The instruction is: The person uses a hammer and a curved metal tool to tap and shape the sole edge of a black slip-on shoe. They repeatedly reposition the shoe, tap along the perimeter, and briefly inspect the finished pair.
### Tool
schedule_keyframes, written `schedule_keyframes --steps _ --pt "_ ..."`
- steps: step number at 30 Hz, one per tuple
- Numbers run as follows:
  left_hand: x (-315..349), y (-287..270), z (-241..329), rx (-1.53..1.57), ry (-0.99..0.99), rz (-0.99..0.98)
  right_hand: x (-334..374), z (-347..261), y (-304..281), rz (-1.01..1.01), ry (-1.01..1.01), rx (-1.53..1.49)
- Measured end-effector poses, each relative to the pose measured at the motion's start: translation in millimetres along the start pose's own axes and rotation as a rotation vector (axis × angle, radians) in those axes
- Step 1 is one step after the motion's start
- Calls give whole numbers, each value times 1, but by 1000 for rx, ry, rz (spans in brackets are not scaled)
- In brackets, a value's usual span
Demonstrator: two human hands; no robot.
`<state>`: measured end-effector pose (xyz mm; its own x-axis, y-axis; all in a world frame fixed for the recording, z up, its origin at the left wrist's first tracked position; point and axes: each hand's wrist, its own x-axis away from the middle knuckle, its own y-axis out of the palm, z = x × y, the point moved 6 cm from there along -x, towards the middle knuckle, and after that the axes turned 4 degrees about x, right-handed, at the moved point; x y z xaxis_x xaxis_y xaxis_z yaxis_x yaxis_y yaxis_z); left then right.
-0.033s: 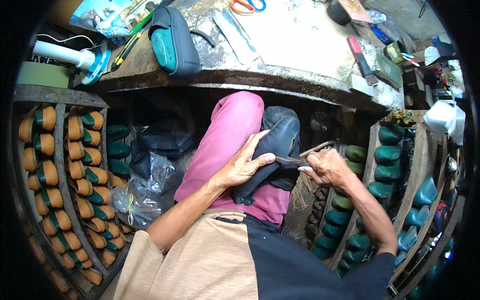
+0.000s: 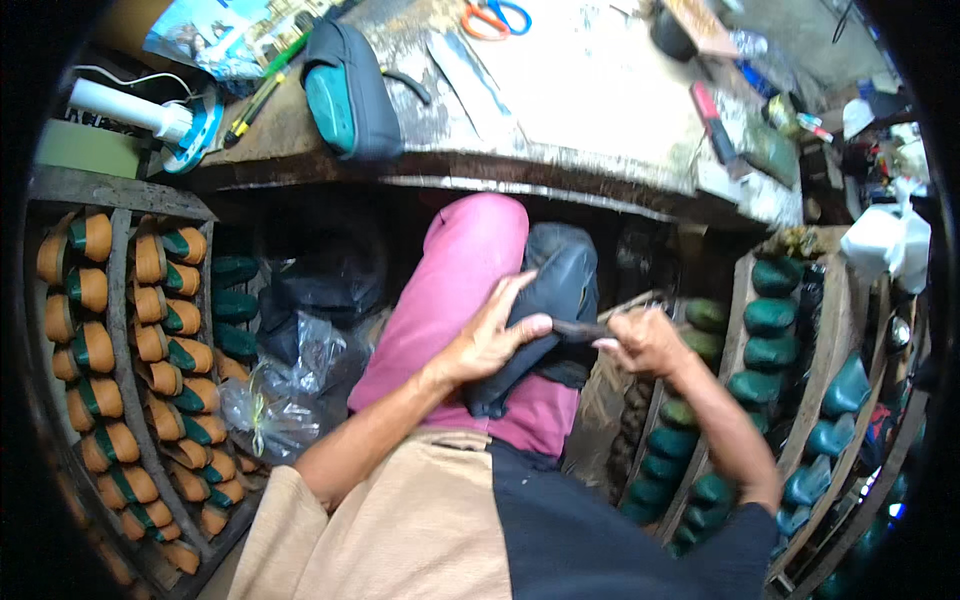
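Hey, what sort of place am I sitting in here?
Probably a small shoemaking workshop: rows of tan shoe pieces fill the left rack, green shoe forms line the right side, and a dark shoe lies on the workbench.

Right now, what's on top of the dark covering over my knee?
Your left hand lies along it, and a slim dark piece from your right hand reaches over it. The dark covering beneath your palm is hidden; the piece is blurred.
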<state>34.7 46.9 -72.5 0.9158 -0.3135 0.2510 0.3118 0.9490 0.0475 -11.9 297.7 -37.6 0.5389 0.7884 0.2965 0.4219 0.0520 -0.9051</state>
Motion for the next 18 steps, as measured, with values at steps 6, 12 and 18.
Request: schedule_keyframes --steps 6,12,18 --pt "-12 -6 -1 91 -8 95 8 -26 14 370 38 -276" --pt "-11 -5 -9 207 -101 75 34 -20 9 92 289 -633" --pt "-16 -6 -15 273 -159 38 1 -4 -3 17 249 -876"
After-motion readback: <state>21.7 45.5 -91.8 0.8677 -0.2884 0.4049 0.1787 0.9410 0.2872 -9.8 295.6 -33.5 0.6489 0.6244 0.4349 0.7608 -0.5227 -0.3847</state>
